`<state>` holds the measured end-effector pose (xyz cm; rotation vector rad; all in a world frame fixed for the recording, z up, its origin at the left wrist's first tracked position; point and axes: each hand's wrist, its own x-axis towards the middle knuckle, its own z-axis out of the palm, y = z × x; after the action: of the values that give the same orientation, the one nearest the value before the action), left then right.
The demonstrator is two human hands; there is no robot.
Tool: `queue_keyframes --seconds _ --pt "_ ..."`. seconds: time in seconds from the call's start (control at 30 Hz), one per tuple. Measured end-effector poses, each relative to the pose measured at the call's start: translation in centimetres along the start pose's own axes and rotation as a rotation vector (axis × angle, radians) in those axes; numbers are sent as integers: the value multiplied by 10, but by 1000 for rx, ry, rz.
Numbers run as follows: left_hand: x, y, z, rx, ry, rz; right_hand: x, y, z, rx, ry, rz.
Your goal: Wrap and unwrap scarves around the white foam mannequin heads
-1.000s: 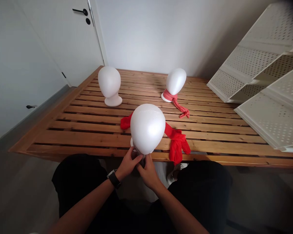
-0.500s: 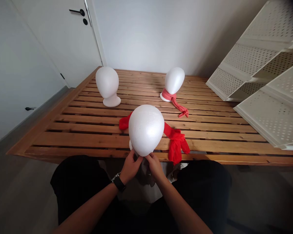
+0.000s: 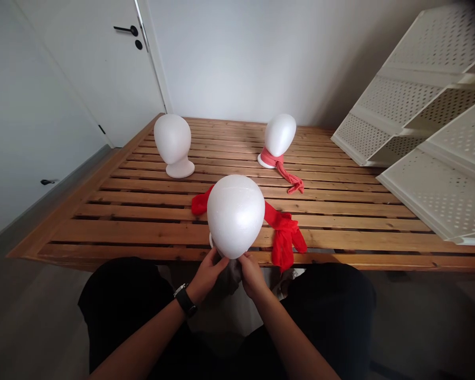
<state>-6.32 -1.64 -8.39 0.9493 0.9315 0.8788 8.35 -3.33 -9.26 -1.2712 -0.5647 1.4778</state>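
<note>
A white foam mannequin head (image 3: 236, 214) stands at the near edge of the slatted bench, tilted toward me. Both my hands are at its neck, below the chin. My left hand (image 3: 208, 275), with a black watch on the wrist, is closed on a thin greyish cloth (image 3: 233, 274) that hangs between the hands. From the other side, my right hand (image 3: 254, 274) pinches the same cloth. The fingertips are partly hidden under the head. A bright red scarf (image 3: 287, 237) lies on the bench behind this head, its bunched end hanging over the front edge on the right.
Farther back, a bare foam head (image 3: 172, 140) stands on the left of the slatted bench (image 3: 150, 232). Another foam head (image 3: 280, 134) at the right wears a coral scarf (image 3: 291, 177). White perforated shelving (image 3: 411, 105) leans in from the right. A door handle (image 3: 124, 30) shows upper left.
My hands have drawn slightly apart under the chin, the left one moving a little leftward. The view has tipped up slightly. The foam heads and scarves stay in place.
</note>
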Motion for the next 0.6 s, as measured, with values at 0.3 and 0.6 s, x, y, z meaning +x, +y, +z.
queue_keyframes --seconds 0.3,0.6 --pt "2 4 1 -40 21 -74 -6 -3 4 168 16 72" --pt "-2 14 10 80 37 30 -6 -10 5 207 -56 72"
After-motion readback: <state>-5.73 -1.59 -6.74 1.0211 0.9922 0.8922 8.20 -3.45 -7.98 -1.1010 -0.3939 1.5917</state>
